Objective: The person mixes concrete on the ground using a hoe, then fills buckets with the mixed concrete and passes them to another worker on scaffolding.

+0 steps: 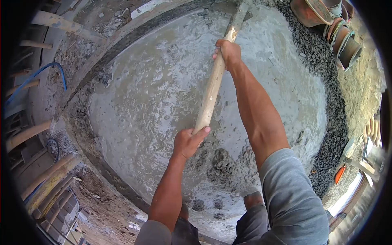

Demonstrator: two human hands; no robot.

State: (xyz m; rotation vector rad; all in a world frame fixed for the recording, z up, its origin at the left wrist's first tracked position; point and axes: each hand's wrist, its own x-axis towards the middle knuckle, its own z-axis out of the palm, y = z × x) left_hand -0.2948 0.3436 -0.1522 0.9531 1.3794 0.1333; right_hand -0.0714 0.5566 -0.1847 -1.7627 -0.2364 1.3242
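Observation:
A pale wooden handle (210, 96) of a long tool slants across the middle of the head view. Its far end is coated in grey, and the working head is not visible, so I cannot tell its kind. My left hand (188, 143) is wrapped round the near end of the handle, thumb along the top. Farther up, my right hand (228, 53) grips it just below a chipped, bare patch of wood. Under both hands spreads a wide pool of wet grey concrete mix (151, 110), with thicker lumps (220, 165) near my legs.
Dark gravel (332, 106) borders the mix on the right. Stacked buckets (343, 43) lie at the upper right, and an orange object (339, 174) lies lower down. A low concrete edge (87, 73) runs along the left, with wooden poles (30, 132) and a blue hose (41, 70) beyond.

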